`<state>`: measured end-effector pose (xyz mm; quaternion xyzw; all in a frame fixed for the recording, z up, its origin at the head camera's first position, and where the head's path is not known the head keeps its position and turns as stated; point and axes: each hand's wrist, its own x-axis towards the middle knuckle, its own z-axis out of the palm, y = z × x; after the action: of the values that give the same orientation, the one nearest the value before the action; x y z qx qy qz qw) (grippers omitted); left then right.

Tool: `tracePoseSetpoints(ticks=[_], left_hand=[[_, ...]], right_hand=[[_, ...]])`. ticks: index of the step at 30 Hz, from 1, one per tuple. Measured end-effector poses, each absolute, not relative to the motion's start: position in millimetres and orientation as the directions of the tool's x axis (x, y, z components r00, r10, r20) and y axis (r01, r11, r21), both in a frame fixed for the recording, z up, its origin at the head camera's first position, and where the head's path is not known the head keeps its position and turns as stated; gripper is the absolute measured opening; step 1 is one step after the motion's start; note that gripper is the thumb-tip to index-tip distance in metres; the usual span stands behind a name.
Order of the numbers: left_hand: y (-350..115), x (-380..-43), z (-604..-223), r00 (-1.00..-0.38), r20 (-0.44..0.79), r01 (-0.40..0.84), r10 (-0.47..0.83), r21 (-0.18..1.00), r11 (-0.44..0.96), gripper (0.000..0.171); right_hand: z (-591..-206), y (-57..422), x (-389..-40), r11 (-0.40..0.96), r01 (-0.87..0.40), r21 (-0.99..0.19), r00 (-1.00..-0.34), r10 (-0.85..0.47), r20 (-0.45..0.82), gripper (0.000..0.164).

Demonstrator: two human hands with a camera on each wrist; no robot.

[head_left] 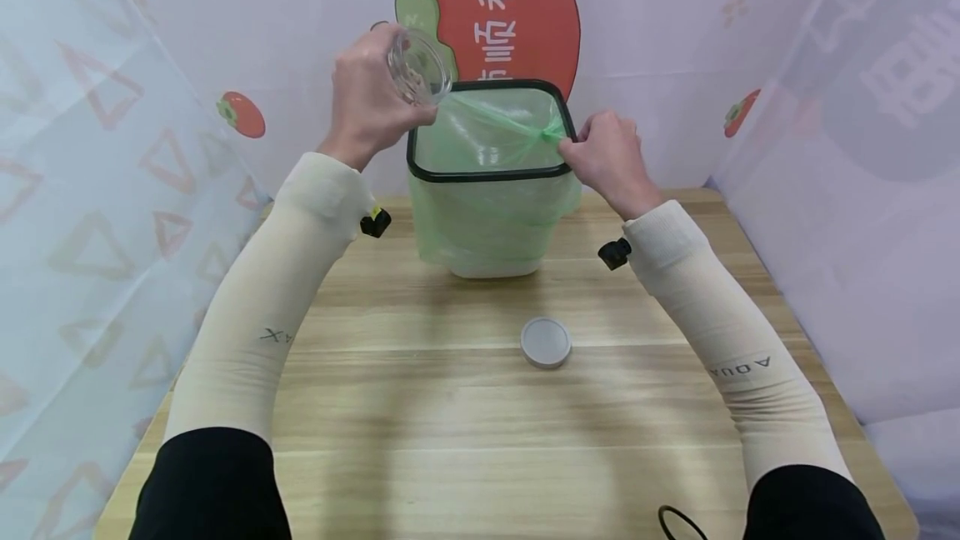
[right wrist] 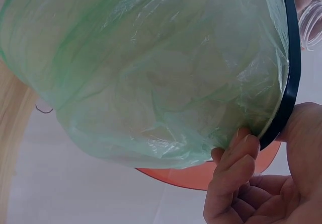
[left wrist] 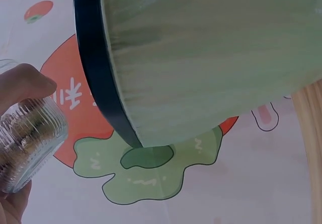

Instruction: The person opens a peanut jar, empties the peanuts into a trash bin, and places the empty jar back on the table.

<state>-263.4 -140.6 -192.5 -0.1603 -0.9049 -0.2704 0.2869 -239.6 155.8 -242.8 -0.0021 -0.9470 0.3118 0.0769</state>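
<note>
A clear glass jar (head_left: 418,67) is gripped in my left hand (head_left: 371,94), its mouth tipped toward the bin at the rim's left side. In the left wrist view the ribbed jar (left wrist: 35,138) shows brownish contents or tints through the glass. The trash bin has a black rim (head_left: 491,177) and a green plastic bag (head_left: 487,219) lining it and hanging over its outside. My right hand (head_left: 609,158) pinches the bag and rim at the right side, where the plastic bunches up. In the right wrist view its fingertips (right wrist: 246,146) lie on the bag just below the rim.
A round grey lid (head_left: 546,342) lies on the wooden table (head_left: 450,407) in front of the bin. A thin black cord loop (head_left: 681,521) shows at the front edge. Printed fabric (head_left: 645,32) closes off the back and both sides.
</note>
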Motion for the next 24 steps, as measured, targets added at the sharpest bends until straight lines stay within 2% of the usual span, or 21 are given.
tracePoseSetpoints(ticks=[8,13,20,24], left_hand=[[-141.3,-265.6,-194.7,-0.757,0.623,0.469,0.2,0.304,0.83,0.072],[-142.1,-267.4,-194.1,-0.769,0.597,0.462,0.229,0.272,0.844,0.072],[-142.8,-267.6,-191.9,-0.761,0.575,0.464,0.301,0.158,0.871,0.056],[-143.2,-267.2,-189.7,-0.762,0.561,0.458,0.324,0.113,0.882,0.059]], right_hand=[[-243.9,156.2,-239.9,0.806,-0.035,-0.591,-0.989,0.056,0.135,0.034],[-243.3,156.7,-239.6,0.806,-0.033,-0.591,-0.989,0.059,0.136,0.036],[-243.1,156.4,-239.2,0.802,-0.028,-0.596,-0.991,0.058,0.124,0.034],[-243.0,155.3,-239.2,0.801,-0.024,-0.598,-0.99,0.062,0.123,0.033]])
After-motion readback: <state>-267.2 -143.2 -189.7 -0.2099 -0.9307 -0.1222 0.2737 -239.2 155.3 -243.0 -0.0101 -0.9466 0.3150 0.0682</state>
